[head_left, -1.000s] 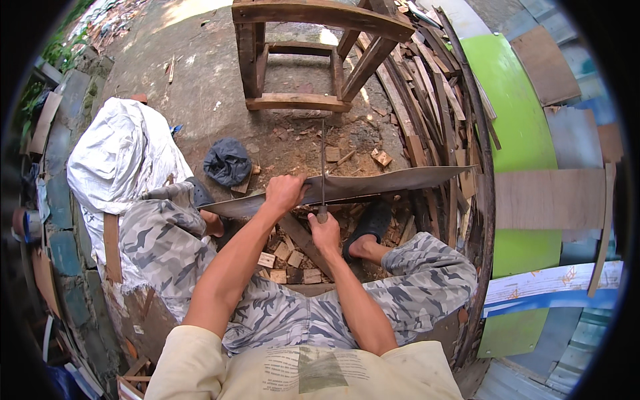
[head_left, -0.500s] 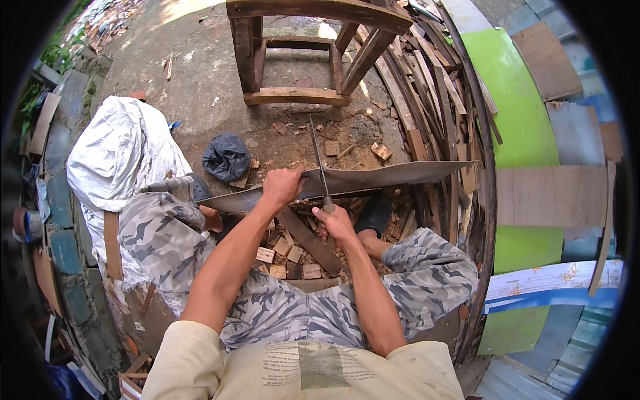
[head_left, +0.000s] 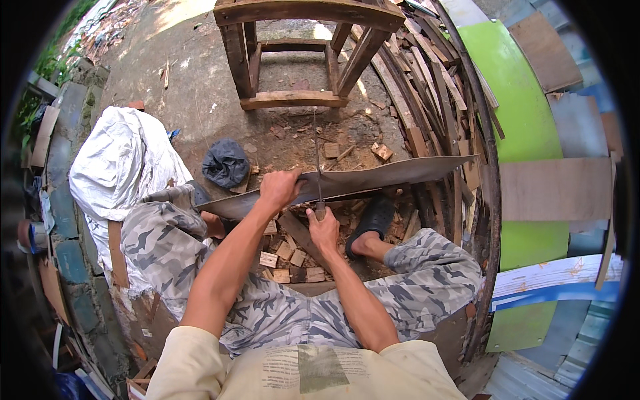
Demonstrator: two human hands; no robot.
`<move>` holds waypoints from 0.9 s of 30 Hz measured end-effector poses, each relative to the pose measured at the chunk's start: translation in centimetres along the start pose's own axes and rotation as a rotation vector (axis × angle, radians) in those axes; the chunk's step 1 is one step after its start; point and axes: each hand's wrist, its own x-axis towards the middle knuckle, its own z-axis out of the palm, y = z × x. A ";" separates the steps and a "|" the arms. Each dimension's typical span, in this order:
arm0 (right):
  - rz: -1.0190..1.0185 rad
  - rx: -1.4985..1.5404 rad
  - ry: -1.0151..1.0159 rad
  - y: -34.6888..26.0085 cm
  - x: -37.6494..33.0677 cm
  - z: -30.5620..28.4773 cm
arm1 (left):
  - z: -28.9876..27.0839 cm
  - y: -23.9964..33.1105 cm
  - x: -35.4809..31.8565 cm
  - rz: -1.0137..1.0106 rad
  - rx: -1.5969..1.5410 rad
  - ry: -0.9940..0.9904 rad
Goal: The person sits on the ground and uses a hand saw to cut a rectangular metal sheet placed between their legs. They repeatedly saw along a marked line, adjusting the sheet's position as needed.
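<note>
A person is sitting low on the ground with knees spread wide, wearing grey camouflage pants and a pale shirt. The left hand (head_left: 280,189) is curling over the near edge of a long thin board (head_left: 373,177), with the fingers wrapped on top, gripping it tight. The board is lying across in front of the knees, running from the left knee out to the right, and it is bending a little. The right hand (head_left: 323,230) is closing around the handle of a saw (head_left: 317,160), just under the board. The thin saw blade is standing up through the board and pointing away from the person, right beside the left hand. A foot in a dark sandal (head_left: 373,220) is resting on the ground under the board, on the right side. Small wood blocks (head_left: 287,257) are lying on the dirt between the legs. A dark cloth bundle (head_left: 227,163) is sitting on the ground to the left of the board, and a big white sack (head_left: 120,167) is lying further left. A wooden stool frame (head_left: 300,53) is standing beyond the board. Many wood strips (head_left: 427,93) are leaning in a pile on the right, next to a green panel (head_left: 527,100).
</note>
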 end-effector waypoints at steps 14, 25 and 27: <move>0.059 0.029 0.161 -2.3 0.5 2.3 | 1.2 -0.2 1.6 0.065 0.019 0.082; 0.190 0.102 0.043 -5.0 -2.3 -2.0 | 2.2 1.9 -0.5 0.108 0.058 0.080; -0.016 0.225 0.148 -6.8 -2.3 -2.1 | 2.8 1.7 -1.1 0.113 0.086 0.029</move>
